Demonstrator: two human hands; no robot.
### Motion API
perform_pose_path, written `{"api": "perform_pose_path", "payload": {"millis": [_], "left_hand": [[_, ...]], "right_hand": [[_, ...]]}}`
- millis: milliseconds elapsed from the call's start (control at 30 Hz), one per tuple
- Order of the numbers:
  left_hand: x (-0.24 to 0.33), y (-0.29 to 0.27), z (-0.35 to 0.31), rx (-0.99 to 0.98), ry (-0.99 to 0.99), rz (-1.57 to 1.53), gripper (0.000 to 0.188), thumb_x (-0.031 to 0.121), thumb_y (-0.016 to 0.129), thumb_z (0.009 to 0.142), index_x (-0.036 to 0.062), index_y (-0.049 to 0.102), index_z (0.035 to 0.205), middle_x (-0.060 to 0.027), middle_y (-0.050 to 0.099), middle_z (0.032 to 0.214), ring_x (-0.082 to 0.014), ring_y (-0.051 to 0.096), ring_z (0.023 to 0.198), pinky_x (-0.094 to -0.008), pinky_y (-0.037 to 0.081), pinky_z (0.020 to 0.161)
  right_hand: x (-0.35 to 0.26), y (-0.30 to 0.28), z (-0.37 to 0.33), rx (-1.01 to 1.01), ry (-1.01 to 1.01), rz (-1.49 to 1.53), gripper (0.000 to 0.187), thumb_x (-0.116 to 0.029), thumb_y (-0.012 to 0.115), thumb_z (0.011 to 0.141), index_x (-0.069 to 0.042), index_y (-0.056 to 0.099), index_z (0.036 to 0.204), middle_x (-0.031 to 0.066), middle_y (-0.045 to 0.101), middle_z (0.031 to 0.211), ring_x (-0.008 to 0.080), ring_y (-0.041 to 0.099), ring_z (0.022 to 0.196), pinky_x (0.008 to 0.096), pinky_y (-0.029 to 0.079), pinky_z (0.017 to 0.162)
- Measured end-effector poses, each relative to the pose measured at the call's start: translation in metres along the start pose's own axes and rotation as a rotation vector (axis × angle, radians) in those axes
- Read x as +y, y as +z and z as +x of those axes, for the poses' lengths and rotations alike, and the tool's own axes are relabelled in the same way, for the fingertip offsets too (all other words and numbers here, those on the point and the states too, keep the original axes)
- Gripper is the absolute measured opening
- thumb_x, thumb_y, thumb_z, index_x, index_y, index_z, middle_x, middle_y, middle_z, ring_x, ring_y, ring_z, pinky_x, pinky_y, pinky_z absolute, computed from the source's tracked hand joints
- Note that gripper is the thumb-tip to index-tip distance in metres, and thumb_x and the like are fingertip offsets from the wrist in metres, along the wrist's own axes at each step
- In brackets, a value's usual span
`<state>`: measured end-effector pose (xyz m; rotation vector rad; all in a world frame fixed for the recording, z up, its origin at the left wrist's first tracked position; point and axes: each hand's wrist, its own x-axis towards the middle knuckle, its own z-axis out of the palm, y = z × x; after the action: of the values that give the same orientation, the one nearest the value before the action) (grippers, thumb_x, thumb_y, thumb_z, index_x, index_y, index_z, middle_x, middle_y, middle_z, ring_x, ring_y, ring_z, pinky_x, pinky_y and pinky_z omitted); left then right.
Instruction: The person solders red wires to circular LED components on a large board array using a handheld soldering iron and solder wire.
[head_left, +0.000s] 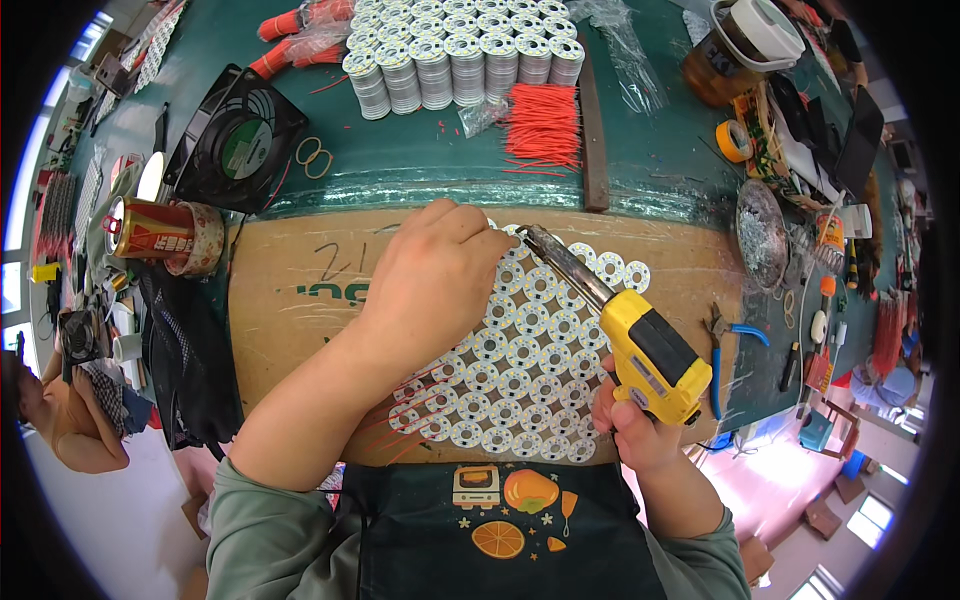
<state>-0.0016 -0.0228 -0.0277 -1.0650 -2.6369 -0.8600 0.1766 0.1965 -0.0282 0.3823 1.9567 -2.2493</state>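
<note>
In my right hand (640, 435) is a yellow and black soldering gun (655, 350), its metal tip slanting up and left to the far edge of the ring-shaped LED boards (515, 345). Beside that tip my left hand (440, 270) is closed, thumb and fingers pinched over the upper boards. Whatever it pinches is too small or hidden to make out. The white boards lie in close rows on a brown cardboard sheet (300, 330). Several thin red wires (415, 405) stretch across the boards at the near left.
Beyond the cardboard stand stacks of round boards (460, 60) and a bundle of red wires (543, 122), beside a dark bar (594, 150). A black fan (240, 140) and a can (150, 228) are left. Blue-handled pliers (718, 360) and a metal dish (762, 235) lie right.
</note>
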Motion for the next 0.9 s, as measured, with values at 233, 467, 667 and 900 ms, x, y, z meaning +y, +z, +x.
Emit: {"api": "perform_pose_path", "payload": {"millis": [233,467,667,900], "left_hand": [[0.0,0.0,-0.001,0.005,-0.008,0.007,0.012,0.001,0.069,0.078,0.0052,0.071,0.089,-0.0084,0.065,0.086,-0.0292,0.063,0.083,-0.0401,0.053,0.075],[0.001,0.001,0.001,-0.004,-0.014,0.026,0.011,0.002,0.069,0.078,0.0053,0.071,0.089,-0.0086,0.065,0.087,-0.0294,0.063,0.084,-0.04,0.053,0.076],[0.0,-0.001,0.001,-0.011,-0.011,0.03,0.011,0.003,0.069,0.079,0.0055,0.072,0.089,-0.009,0.065,0.087,-0.0295,0.063,0.084,-0.0403,0.053,0.076],[-0.001,-0.022,0.027,-0.24,-0.046,-0.009,0.012,0.014,0.067,0.085,0.0066,0.073,0.092,-0.011,0.065,0.087,-0.0318,0.063,0.087,-0.044,0.052,0.078]], "right_hand": [[0.002,0.001,0.001,0.001,-0.02,-0.039,0.057,-0.032,0.075,0.087,0.004,0.05,0.124,0.005,0.05,0.07,0.0141,0.048,0.057,0.0279,0.042,0.052],[0.0,0.0,0.002,0.003,0.003,0.001,0.058,-0.034,0.075,0.087,0.003,0.051,0.125,0.0042,0.049,0.07,0.0144,0.049,0.058,0.0282,0.043,0.052],[-0.004,-0.001,-0.003,0.026,0.007,0.13,0.071,-0.038,0.078,0.084,0.001,0.047,0.135,0.0032,0.05,0.071,0.0141,0.05,0.057,0.0279,0.042,0.052],[0.0,-0.015,-0.002,0.143,-0.09,0.233,0.075,-0.037,0.078,0.084,0.001,0.043,0.137,0.0032,0.05,0.07,0.0143,0.05,0.055,0.0283,0.043,0.049]]}}
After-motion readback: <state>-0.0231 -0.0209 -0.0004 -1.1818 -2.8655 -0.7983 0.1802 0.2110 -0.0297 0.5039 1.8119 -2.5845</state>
